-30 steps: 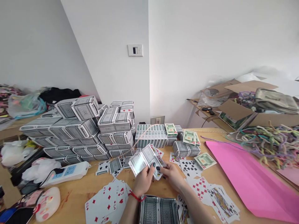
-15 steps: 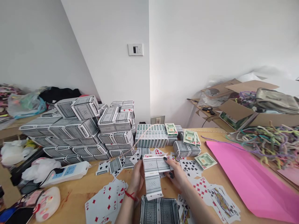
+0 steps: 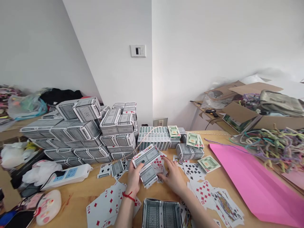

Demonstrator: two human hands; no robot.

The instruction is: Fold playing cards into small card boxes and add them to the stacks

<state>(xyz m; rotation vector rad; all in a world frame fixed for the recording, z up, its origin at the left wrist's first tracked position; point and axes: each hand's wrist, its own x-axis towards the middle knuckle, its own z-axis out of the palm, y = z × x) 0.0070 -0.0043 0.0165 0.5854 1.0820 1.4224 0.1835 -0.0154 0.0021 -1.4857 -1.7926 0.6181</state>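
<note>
My left hand (image 3: 133, 179) and my right hand (image 3: 174, 179) hold between them a piece of joined playing cards (image 3: 147, 163), grey patterned backs outward, just above the wooden table (image 3: 90, 186). Both hands have their fingers curled on its edges. The piece is tilted, with a card flap hanging at its lower side and a red card face showing on the right. Below my wrists sits an open box made of cards (image 3: 161, 213). Loose face-up cards (image 3: 106, 204) lie to the left of my left arm, and more loose cards (image 3: 206, 190) lie to the right.
A big stack of card-built boxes (image 3: 83, 129) rises at the back left. Sealed green decks (image 3: 153, 137) stand behind my hands. A white power strip (image 3: 67, 174) lies at left. A pink sheet (image 3: 251, 183), coloured strings (image 3: 273, 142) and cardboard cartons (image 3: 249, 110) fill the right side.
The card piece has been turned in my hands: fanned and raised a second ago, then hanging upright with a long flap, now tilted and lower over the table. My right hand shifted to its right edge.
</note>
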